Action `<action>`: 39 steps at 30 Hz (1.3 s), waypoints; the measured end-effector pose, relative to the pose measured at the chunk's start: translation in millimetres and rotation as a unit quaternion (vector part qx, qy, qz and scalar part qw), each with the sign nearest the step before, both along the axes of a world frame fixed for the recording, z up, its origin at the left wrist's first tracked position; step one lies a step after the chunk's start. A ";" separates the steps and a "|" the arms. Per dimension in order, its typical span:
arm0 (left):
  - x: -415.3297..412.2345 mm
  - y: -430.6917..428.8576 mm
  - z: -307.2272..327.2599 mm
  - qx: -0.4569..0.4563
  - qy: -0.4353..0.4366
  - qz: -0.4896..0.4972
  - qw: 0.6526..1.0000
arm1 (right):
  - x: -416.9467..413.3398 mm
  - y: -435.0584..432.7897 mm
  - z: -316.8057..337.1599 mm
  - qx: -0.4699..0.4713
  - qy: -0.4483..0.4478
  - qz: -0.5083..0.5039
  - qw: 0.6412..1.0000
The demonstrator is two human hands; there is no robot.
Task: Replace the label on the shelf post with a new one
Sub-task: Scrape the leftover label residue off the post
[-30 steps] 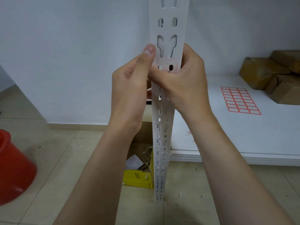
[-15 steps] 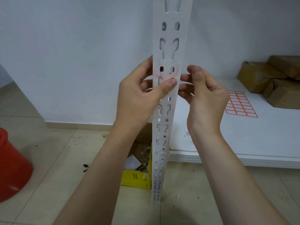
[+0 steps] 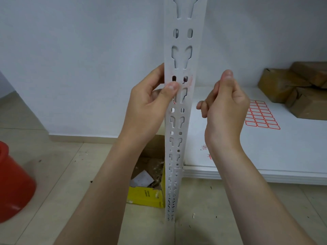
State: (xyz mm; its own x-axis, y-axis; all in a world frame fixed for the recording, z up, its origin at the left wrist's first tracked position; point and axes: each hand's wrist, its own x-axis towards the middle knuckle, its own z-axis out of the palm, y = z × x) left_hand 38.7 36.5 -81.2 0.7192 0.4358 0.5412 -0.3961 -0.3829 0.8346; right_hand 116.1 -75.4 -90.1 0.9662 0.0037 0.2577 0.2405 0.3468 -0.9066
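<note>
The white slotted shelf post (image 3: 184, 41) stands upright in the middle of the view. Faint red label residue (image 3: 189, 80) smears its front around two small oval holes. My left hand (image 3: 150, 105) grips the post from the left, thumb pressed on the front just below the residue, fingers behind. My right hand (image 3: 226, 106) hovers to the right of the post without touching it; its fingers are curled, the thumb lies against the index finger, and nothing shows between them. A sheet of red-bordered blank labels (image 3: 261, 115) lies on the white shelf board (image 3: 283, 156).
Brown wrapped packages (image 3: 300, 89) sit at the back right of the shelf board. Small red scraps (image 3: 205, 147) lie on the board near the post. On the tiled floor are an open yellow cardboard box (image 3: 145, 195) behind the post and a red bucket (image 3: 14, 188) at left.
My right hand has left the post and drawn back to the right with its fingers curled. My left thumb slid down from beside the post onto its front.
</note>
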 end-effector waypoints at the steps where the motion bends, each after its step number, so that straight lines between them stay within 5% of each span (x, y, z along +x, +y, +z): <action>1: 1.7 -4.0 1.5 -0.007 -0.005 0.006 1.000 | -1.2 -0.4 1.2 -0.001 0.006 -0.003 1.000; 12: 12.1 -25.3 10.3 -0.044 -0.009 0.072 0.996 | -0.9 -13.9 2.7 0.009 -0.009 0.076 0.997; 29: -0.3 17.5 -2.1 0.070 0.011 -0.058 0.996 | 1.9 -9.4 3.0 0.041 0.004 0.106 0.993; 34: 1.4 10.6 -5.8 -0.020 -0.005 -0.055 0.998 | -1.6 -8.6 4.7 -0.027 -0.023 0.022 0.999; 39: 7.0 -8.4 8.6 -0.133 -0.007 -0.045 0.990 | -10.7 -4.0 16.0 -0.039 -0.107 0.137 0.984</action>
State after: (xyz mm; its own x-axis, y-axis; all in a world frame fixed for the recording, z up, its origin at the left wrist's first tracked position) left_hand 45.6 28.1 -72.5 0.7553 0.4983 0.4257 -0.4309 -0.1117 0.8954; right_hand 105.4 -79.4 -74.0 0.8498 0.2837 0.4442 0.3365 0.3567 -0.8715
